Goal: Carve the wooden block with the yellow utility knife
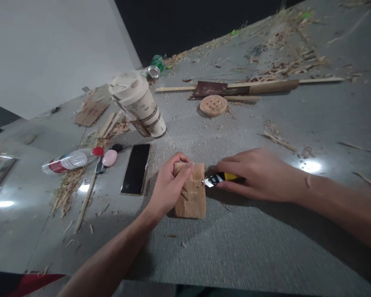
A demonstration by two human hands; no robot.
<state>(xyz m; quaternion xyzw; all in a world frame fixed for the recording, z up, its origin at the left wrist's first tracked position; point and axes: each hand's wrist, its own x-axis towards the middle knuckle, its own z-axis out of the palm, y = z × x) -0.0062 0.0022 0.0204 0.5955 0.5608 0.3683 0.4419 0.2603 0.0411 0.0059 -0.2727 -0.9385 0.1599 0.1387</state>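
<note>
While the wooden block (190, 190) is gripped on the counter (266, 247) by the left hand (168, 187), a knife (218, 178) clenched in the right hand (256, 173) is pressed against it, so those fingers could be cut by a slip.

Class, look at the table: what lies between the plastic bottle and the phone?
In the head view, a pink oval object lies between the plastic bottle and the phone, beside the bottle's red cap.

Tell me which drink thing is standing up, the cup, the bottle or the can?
The paper cup with the lid stands upright. The plastic bottle with the red cap lies on its side by the phone, and the green can lies tipped over too.
</note>
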